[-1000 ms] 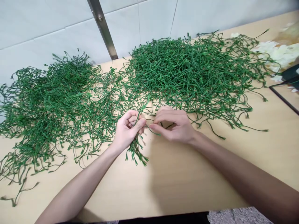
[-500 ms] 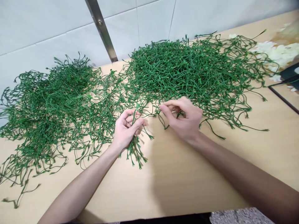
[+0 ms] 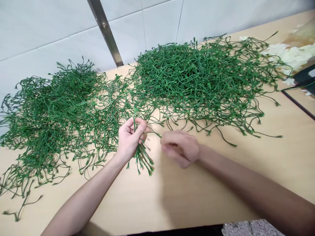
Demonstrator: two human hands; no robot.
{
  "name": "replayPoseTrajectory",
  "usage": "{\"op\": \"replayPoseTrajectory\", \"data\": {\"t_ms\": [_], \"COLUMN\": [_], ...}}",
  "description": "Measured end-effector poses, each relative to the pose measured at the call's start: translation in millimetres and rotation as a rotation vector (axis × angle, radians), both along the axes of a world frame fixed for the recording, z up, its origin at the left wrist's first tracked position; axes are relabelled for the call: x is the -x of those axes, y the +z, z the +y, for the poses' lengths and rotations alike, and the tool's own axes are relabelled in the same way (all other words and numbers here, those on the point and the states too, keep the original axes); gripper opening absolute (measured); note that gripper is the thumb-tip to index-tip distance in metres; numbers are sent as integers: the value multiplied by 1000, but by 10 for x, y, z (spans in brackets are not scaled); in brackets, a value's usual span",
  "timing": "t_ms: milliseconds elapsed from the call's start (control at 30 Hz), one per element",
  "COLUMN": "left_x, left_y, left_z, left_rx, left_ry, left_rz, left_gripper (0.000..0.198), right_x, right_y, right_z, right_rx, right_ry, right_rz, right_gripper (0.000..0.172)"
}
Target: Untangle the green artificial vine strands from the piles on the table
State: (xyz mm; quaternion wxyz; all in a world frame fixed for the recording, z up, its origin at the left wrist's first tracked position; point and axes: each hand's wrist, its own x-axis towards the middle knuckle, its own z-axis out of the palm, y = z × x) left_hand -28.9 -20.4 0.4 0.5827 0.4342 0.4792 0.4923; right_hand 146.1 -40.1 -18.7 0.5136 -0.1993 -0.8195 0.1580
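Observation:
My left hand (image 3: 130,137) is closed round a small bunch of green plastic stems (image 3: 142,156), whose ends fan out below the fist. My right hand (image 3: 180,147) hovers just to its right above the wooden table (image 3: 187,196); it is blurred by motion, with fingers curled, and I cannot see whether it holds a stem. Behind the hands lie two heaps of tangled green stems, a big right pile (image 3: 201,72) and a left pile (image 3: 56,108).
A white tiled wall (image 3: 49,29) with a slanted metal bar (image 3: 104,29) closes the back. White artificial flowers (image 3: 292,55) and a dark object (image 3: 305,78) sit at the right edge. Loose stems (image 3: 17,203) trail toward the front left.
My right hand went back to the right pile, then came down and left toward my left hand. The left hand kept its bunch and barely moved.

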Motion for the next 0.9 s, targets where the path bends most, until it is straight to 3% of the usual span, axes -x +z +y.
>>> {"op": "replayPoseTrajectory", "data": {"t_ms": [67, 200, 267, 333, 433, 533, 733, 900], "left_x": [8, 14, 11, 9, 20, 43, 62, 47], "left_y": [-6, -8, -5, -7, -25, -51, -73, -68], "left_z": [4, -15, -35, -57, -77, -77, -73, -99], "left_rx": [-20, -39, -34, -29, -66, -136, -219, -191], "left_ry": [-15, -57, -63, -88, -179, -237, -275, -362], "left_rz": [-4, 29, 69, 110, 163, 212, 230, 145], "left_gripper": [40, 40, 40, 39, 33, 24, 19, 20], "right_x": [3, -20, -27, -28, -17, 10, 51, 48], "right_y": [-5, 34, 49, 47, 18, -24, -105, -128], "right_z": [18, 95, 135, 163, 173, 157, 154, 174], "right_rx": [175, 470, 440, 253, -42, -165, -190, -162], "right_ry": [-57, -360, -493, -548, -475, -359, -234, -184], "right_rz": [-15, 69, 161, 210, 160, 49, 31, 10], "right_gripper": [12, 31, 28, 22, 9, 11, 22, 28]}}
